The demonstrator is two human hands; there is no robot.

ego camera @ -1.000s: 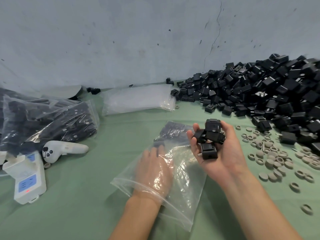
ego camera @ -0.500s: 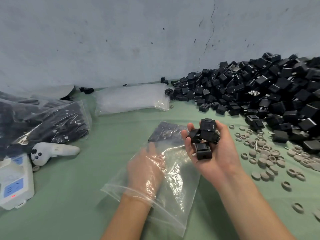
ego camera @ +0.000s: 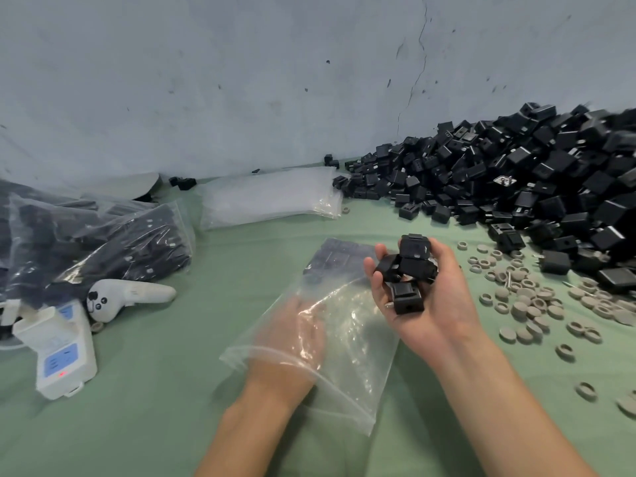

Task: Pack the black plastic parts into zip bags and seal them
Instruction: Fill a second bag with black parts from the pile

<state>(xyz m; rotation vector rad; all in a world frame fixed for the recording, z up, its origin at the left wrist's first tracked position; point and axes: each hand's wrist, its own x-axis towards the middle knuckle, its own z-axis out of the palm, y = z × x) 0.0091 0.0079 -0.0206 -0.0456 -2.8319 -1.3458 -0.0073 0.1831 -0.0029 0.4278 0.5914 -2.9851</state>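
Black plastic parts (ego camera: 409,270), a small cluster of about four, sit in the right hand (ego camera: 437,304) just right of the frame's centre; its palm faces up and its fingers and thumb curl around them. Just left of and below them lies the zip bag (ego camera: 358,339), clear and flat on the green worktop (ego camera: 137,425), its mouth toward the bottom of the frame. A few more dark pieces (ego camera: 339,259) show through its far end. The left hand (ego camera: 292,335) is inside the bag, past the wrist, its fingers apparently stretched out flat and gripping nothing, though the plastic blurs them.

To the right, grey rings (ego camera: 530,304) are scattered over the worktop. Beyond them a big heap of parts (ego camera: 516,187) fills the upper right, against the wall (ego camera: 241,80). A stack of empty bags (ego camera: 272,197) lies above the centre. At the left edge are filled bags (ego camera: 103,242), with a white controller (ego camera: 134,294) and a white device (ego camera: 58,349) below them.
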